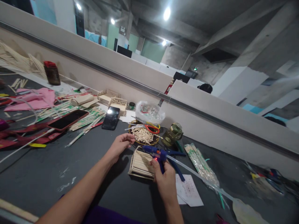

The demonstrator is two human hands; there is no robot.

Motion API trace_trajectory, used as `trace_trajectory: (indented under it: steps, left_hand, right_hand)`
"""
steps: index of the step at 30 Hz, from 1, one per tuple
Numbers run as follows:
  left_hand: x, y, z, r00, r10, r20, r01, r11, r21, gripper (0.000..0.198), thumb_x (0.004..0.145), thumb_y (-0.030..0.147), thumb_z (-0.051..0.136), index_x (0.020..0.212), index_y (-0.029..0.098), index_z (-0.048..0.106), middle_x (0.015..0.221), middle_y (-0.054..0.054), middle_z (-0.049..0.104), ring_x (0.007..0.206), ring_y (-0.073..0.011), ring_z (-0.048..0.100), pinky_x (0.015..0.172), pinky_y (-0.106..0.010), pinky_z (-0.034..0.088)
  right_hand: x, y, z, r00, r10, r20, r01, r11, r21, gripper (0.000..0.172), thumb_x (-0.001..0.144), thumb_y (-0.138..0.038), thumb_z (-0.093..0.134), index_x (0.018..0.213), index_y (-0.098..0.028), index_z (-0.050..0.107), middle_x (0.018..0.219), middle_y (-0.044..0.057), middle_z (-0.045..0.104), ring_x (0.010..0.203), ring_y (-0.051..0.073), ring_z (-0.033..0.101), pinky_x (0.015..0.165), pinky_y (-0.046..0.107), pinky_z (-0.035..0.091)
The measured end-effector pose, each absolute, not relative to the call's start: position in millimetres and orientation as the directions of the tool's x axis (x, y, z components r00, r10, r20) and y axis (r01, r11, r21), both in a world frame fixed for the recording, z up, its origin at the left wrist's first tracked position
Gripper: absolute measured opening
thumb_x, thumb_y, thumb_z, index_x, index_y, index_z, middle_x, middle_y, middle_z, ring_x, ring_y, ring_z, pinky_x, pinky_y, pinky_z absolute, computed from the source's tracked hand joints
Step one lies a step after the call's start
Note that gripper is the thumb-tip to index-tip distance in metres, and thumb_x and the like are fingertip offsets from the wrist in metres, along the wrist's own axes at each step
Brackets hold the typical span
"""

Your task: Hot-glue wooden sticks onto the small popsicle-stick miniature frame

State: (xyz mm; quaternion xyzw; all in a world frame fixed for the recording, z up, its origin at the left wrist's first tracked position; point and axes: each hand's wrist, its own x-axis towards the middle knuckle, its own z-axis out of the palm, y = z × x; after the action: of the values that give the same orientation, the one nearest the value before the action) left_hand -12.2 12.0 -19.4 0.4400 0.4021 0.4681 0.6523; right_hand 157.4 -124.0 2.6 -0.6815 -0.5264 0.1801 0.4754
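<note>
My right hand (164, 180) is wrapped around the handle of a blue hot glue gun (151, 150), whose red light glows. A long translucent glue stick (193, 170) runs out of its back. Below the nozzle, on the dark table, stands a small model built of wooden sticks (141, 165), partly covered by the gun and right hand. My left hand (121, 144) is at the near left edge of a round basket (155, 143) full of short wooden sticks (142, 134). Its fingers are pinched together; whatever they hold is too small to make out.
Blue-handled pliers (178, 169) and printed paper (190, 189) lie right of the model. Behind are a green jar (172, 134) and a plastic-lined bowl (150, 112). Bagged sticks (202, 165) lie farther right. Two phones (111, 118), stick bundles and pink cloth (35, 99) spread leftward before a partition.
</note>
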Motion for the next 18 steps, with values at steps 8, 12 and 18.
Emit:
trace_trajectory:
  steps: [8, 12, 18]
  left_hand:
    - [-14, 11, -19, 0.243, 0.964, -0.108, -0.252, 0.171, 0.952, 0.034, 0.056, 0.01, 0.058, 0.087, 0.016, 0.071, 0.085, -0.006, 0.071, 0.079, -0.0166, 0.063, 0.065, -0.025, 0.046]
    - [-14, 11, -20, 0.248, 0.961, -0.123, -0.255, 0.187, 0.949, 0.027, 0.062, 0.017, 0.065, 0.088, 0.017, 0.071, 0.086, -0.006, 0.07, 0.08, -0.0158, 0.063, 0.066, -0.024, 0.046]
    - [-13, 12, -21, 0.244, 0.96, -0.135, -0.233, 0.194, 0.953, 0.03, 0.066, 0.03, 0.075, 0.092, 0.016, 0.07, 0.091, -0.009, 0.071, 0.084, -0.0178, 0.063, 0.069, -0.026, 0.046]
  right_hand:
    - [194, -141, 3, 0.601, 0.793, 0.097, 0.192, -0.026, -0.981, 0.046, 0.076, -0.057, 0.067, 0.088, -0.014, 0.065, 0.053, -0.003, 0.054, 0.044, 0.011, 0.046, 0.042, 0.021, 0.036]
    - [221, -166, 0, 0.687, 0.722, -0.076, -0.16, 0.05, -0.986, 0.042, 0.067, -0.051, 0.077, 0.074, -0.019, 0.052, 0.051, -0.007, 0.051, 0.041, 0.007, 0.043, 0.039, 0.017, 0.034]
    - [263, -216, -29, 0.741, 0.639, -0.207, -0.212, -0.07, -0.975, 0.047, 0.058, -0.05, 0.082, 0.07, -0.019, 0.049, 0.051, -0.005, 0.055, 0.042, 0.009, 0.049, 0.041, 0.018, 0.039]
